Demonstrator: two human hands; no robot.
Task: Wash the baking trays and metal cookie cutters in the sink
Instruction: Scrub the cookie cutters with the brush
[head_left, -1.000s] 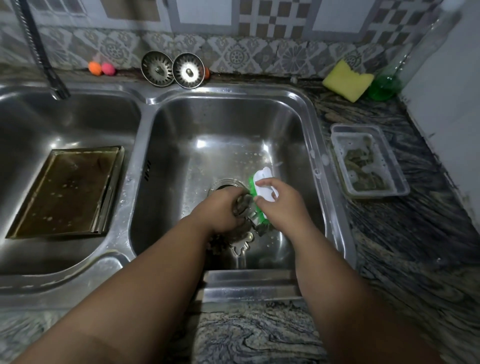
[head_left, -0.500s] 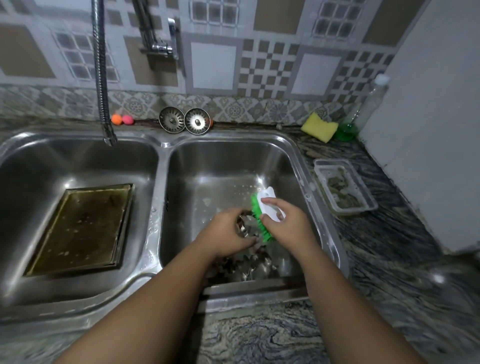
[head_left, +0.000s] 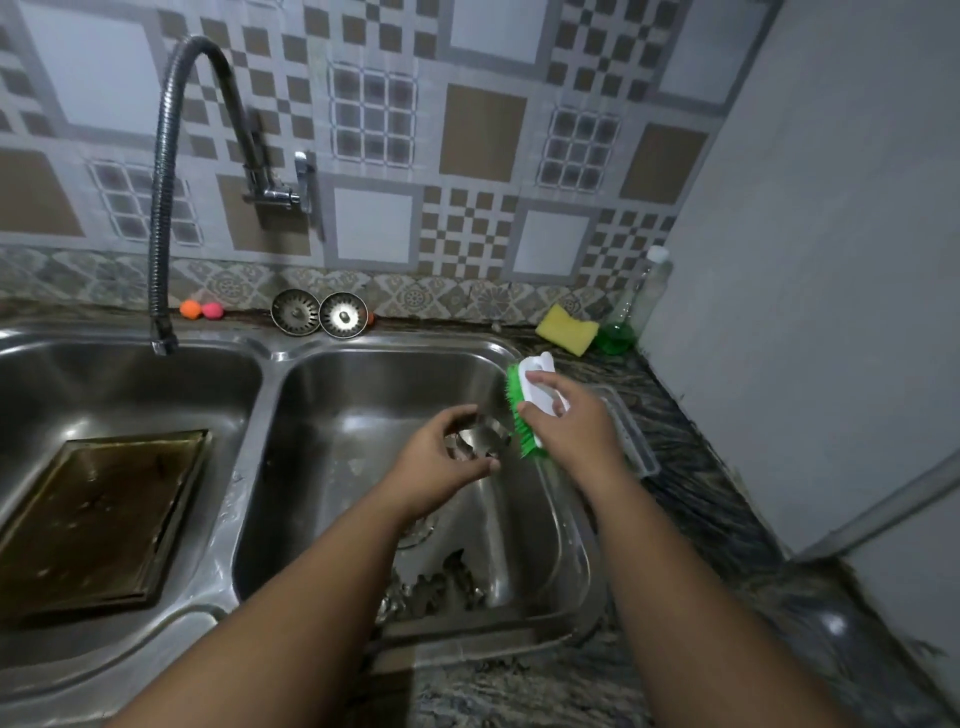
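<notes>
The left hand (head_left: 441, 465) pinches a small metal cookie cutter (head_left: 475, 441) above the right basin (head_left: 363, 395), while the right hand (head_left: 563, 431) clamps a green-bristled scrub brush (head_left: 522, 410) just beside it. Thin, stiff and wet, the cutter likely slips (sharp rims too), so hold its outer walls. More cutters (head_left: 431, 584) lie at the basin's near edge; a baking tray (head_left: 98, 514) sits in the left basin (head_left: 130, 384).

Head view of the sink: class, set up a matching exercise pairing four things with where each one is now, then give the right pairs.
Things:
1. baking tray
2. scrub brush
3. cookie cutter
4. yellow sponge

Places:
A. in the left hand
B. on the counter beside the green bottle
C. in the left basin
D. in the right hand

Pairs: 1-C, 2-D, 3-A, 4-B.
</notes>
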